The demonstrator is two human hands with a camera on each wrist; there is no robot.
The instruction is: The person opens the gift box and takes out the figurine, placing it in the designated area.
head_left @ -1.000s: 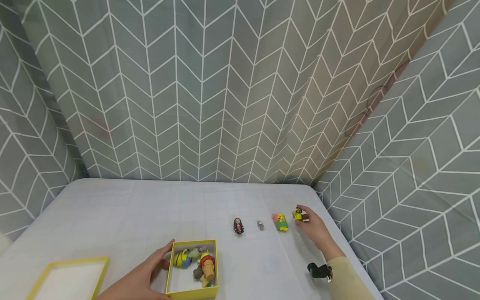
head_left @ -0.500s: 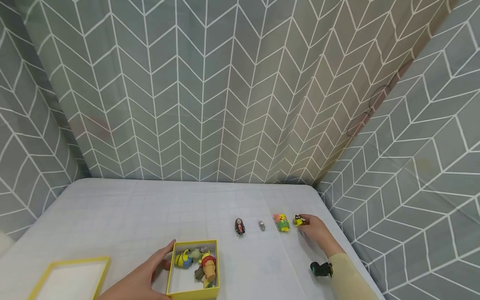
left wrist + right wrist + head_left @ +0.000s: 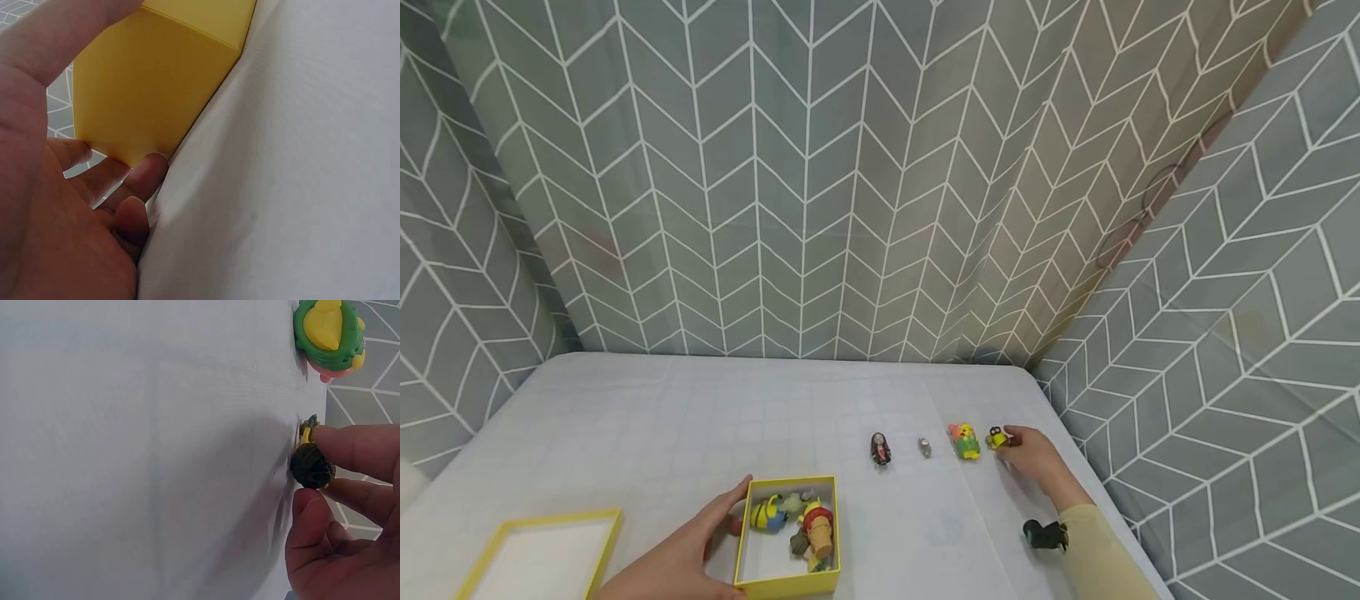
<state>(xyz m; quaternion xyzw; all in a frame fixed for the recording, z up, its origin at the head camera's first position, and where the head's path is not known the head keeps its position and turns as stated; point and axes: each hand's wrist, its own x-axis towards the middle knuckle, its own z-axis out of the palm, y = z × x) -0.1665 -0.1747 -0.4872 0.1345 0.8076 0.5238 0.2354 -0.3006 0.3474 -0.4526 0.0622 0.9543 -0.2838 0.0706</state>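
At the right end of a row of toys, my right hand pinches a small yellow-and-black figurine between thumb and fingers. Its dark underside and the shadow by it show low over the white cloth in the right wrist view. Left of it lies a green, yellow and pink figurine, then a tiny grey figurine and a dark-haired doll figurine. My left hand holds the yellow box at its left side, thumb at the near corner and fingers at the far one.
Inside the box are a yellow-and-blue minion figurine, a red-and-tan bear figurine and smaller toys. A yellow-rimmed box lid lies at left. Patterned grey curtains surround the white-covered table. A black device sits at my right wrist.
My right hand has lowered the yellow-and-black figurine to the cloth, beside the green and yellow one. My left hand and the box stay in place.
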